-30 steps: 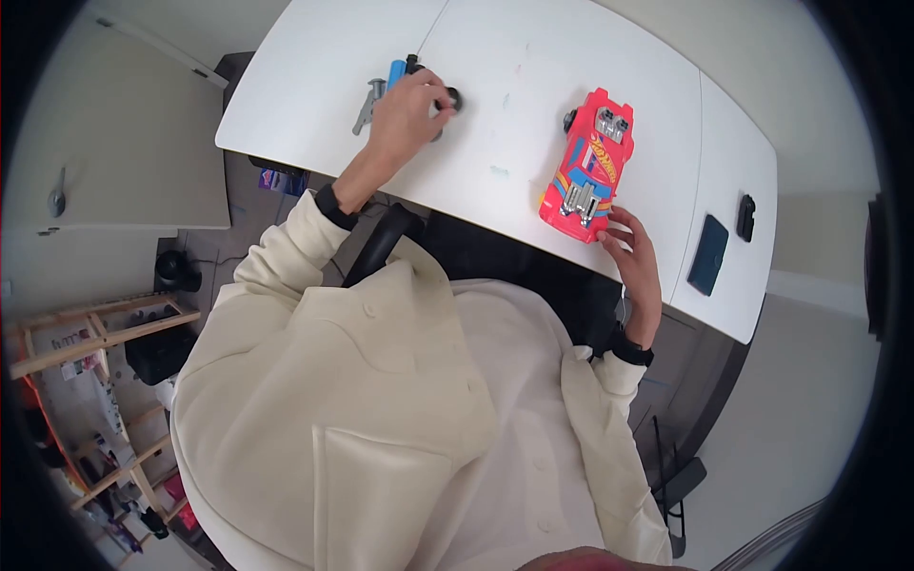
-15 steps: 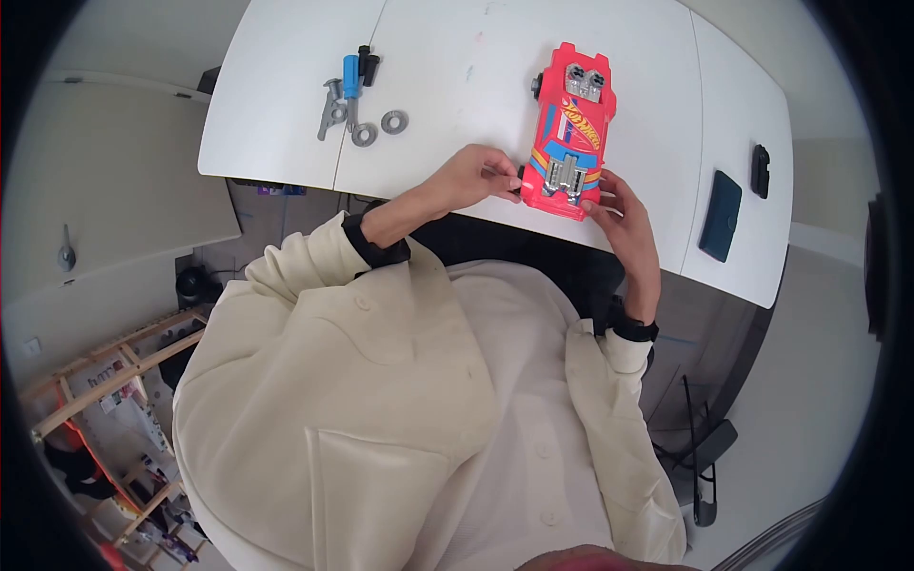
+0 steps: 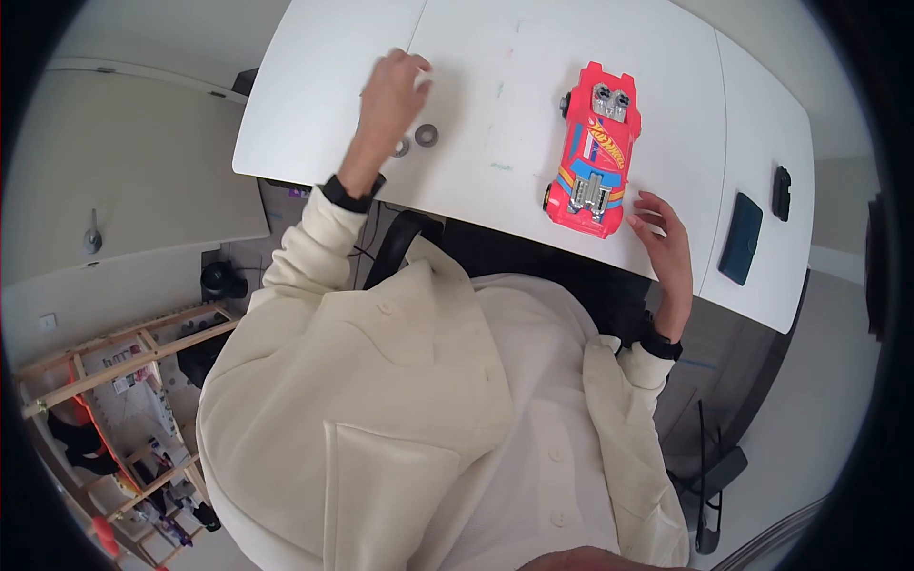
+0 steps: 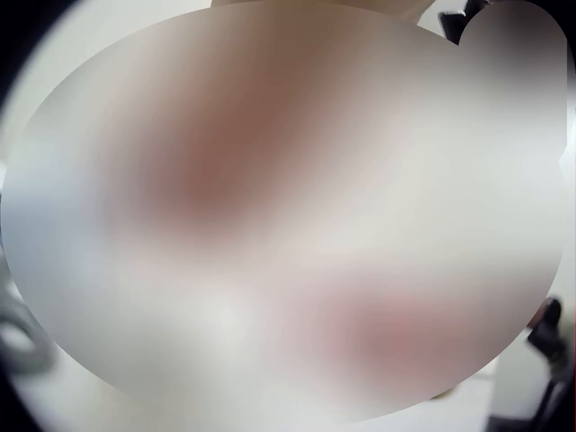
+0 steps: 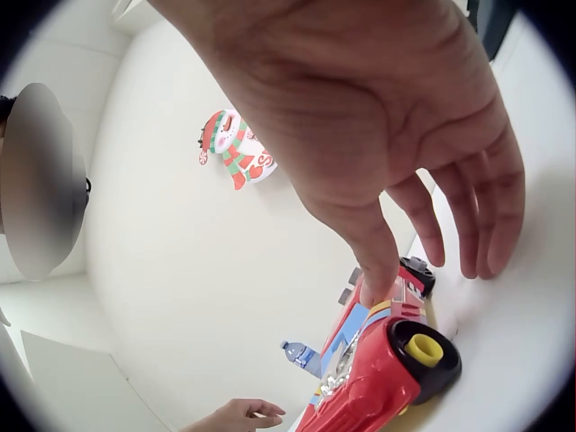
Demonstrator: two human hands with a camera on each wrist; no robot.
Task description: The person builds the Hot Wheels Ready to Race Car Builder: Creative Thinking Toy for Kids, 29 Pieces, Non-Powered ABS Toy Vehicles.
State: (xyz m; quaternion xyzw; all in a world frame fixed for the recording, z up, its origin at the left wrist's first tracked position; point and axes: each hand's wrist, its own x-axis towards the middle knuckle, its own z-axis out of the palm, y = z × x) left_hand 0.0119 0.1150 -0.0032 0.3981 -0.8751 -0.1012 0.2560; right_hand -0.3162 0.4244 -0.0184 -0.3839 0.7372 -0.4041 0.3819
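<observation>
A red toy car lies on the white table, a black wheel at its near left corner. Beside that end of the car is my right hand, fingers loosely bent and nothing held. In the right wrist view my thumb overlaps the car; contact cannot be told. My left hand is above the table's left part, fingers slightly bent, no object visible in them. It hides the spot where the tools lay. Two grey rings show near its wrist, one a washer. The left wrist view is mostly blurred.
A dark phone case and a small black object lie toward the right of the table. The right wrist view also shows a plastic bottle and a snowman decoration.
My left hand went from the pile to the car's near left corner, then back left and away from me. A black wheel now shows at that corner. My right hand has moved slightly off the car.
</observation>
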